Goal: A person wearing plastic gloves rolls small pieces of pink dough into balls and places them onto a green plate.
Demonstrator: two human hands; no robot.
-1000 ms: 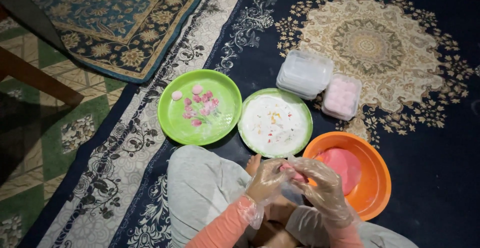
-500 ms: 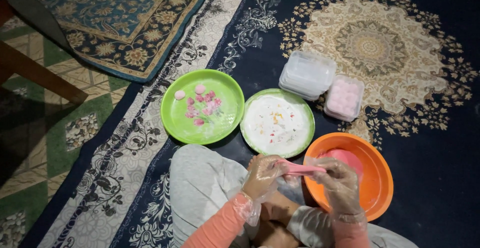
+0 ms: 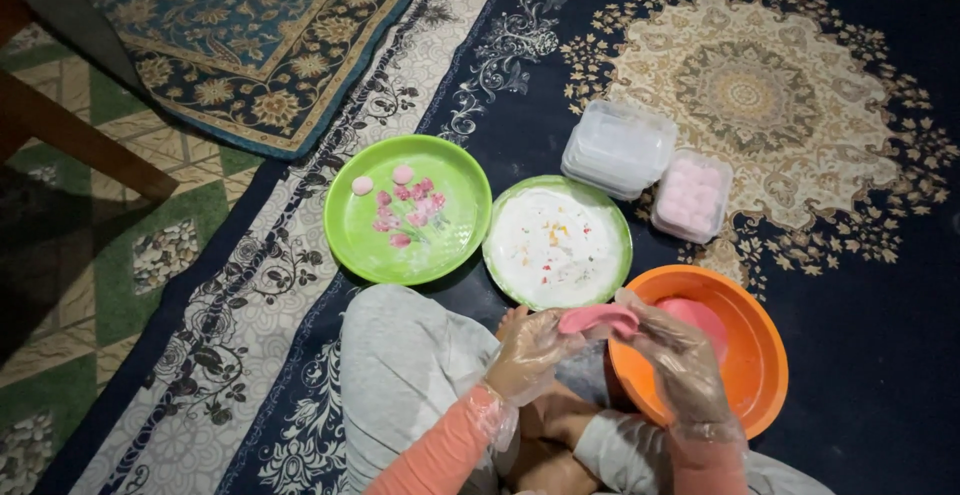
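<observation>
Here, pink dough strip (image 3: 598, 319) pinched between left hand (image 3: 528, 353), right hand (image 3: 676, 353).

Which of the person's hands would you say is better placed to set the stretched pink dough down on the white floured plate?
Left, probably. The left hand pinches the pink dough just below the white floured plate. The right hand holds the other end over the orange bowl, farther away.

A soft pink strip of dough (image 3: 598, 319) is held stretched roughly level between two hands in clear plastic gloves, above the near-left rim of a round orange plastic bowl (image 3: 745, 395), in which a larger pink dough lump (image 3: 696, 315) is seen.
</observation>
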